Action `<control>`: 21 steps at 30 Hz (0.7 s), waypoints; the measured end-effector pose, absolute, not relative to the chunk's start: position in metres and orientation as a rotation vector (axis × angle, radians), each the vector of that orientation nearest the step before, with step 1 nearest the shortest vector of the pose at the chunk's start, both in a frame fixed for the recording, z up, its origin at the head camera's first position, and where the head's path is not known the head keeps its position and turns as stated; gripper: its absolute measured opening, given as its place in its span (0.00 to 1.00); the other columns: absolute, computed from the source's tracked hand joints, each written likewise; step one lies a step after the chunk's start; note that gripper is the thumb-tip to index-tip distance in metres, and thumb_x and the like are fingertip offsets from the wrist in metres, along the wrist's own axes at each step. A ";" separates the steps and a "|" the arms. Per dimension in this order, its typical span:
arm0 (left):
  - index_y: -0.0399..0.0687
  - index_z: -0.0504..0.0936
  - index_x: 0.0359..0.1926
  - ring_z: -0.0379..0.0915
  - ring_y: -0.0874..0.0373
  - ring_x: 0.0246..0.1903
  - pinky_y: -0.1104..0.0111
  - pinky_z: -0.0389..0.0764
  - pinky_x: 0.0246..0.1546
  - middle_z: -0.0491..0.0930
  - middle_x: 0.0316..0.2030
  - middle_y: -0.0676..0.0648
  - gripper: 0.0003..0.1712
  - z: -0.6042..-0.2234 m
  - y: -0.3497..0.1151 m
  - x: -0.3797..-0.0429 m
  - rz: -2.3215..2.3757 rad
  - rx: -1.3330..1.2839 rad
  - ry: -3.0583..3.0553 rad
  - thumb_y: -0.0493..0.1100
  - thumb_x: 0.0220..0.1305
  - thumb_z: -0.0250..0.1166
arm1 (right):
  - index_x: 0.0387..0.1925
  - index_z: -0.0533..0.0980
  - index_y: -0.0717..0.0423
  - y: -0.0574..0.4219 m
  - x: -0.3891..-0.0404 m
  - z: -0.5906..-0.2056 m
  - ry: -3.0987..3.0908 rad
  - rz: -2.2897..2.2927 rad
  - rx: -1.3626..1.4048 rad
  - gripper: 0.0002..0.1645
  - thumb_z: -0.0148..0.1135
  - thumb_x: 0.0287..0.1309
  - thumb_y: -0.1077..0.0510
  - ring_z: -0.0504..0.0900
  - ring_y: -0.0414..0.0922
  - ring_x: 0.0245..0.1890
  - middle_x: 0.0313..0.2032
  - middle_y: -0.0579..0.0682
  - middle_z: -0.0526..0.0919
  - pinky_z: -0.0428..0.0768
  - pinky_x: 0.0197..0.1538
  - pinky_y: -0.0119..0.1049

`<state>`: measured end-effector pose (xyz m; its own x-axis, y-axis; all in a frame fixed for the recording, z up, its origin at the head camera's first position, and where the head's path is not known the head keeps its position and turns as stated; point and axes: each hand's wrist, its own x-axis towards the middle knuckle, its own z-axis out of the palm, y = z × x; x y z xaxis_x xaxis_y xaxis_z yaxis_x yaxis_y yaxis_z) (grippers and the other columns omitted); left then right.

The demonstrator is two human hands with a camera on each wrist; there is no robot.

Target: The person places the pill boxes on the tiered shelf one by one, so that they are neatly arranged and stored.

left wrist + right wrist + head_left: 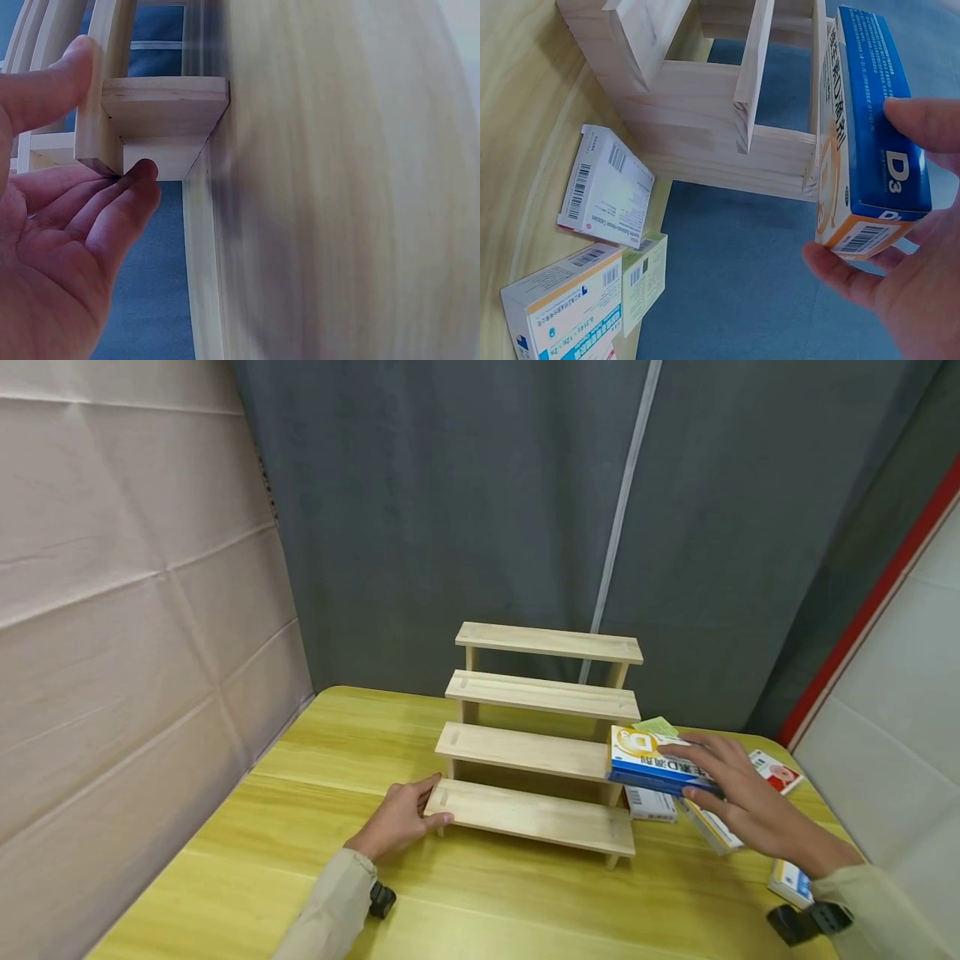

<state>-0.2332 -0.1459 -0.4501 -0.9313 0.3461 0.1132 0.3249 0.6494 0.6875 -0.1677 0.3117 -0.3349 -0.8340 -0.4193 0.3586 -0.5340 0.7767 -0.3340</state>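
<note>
A light wooden stand with several stepped shelves stands on the table. My left hand grips the left end of its lowest shelf, thumb on top and fingers beneath, as the left wrist view shows from the side. My right hand holds a blue, white and orange medicine box marked D3 between thumb and fingers. In the head view that box overlaps the right end of the second-lowest shelf. The right wrist view shows the D3 box raised beside the stand's side.
Right of the stand lie several medicine boxes: a white one, a green one, a white-and-blue one, a red-and-white one and another by the right wrist. A dark curtain hangs behind the yellow wood-grain table.
</note>
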 end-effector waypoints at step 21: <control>0.30 0.64 0.72 0.76 0.42 0.63 0.55 0.82 0.59 0.73 0.65 0.31 0.46 -0.448 -0.146 -0.232 1.167 0.568 2.831 0.51 0.62 0.72 | 0.67 0.70 0.47 0.303 -0.173 -0.323 -2.684 0.512 0.762 0.29 0.63 0.66 0.60 0.65 0.62 0.61 0.64 0.63 0.69 0.70 0.51 0.68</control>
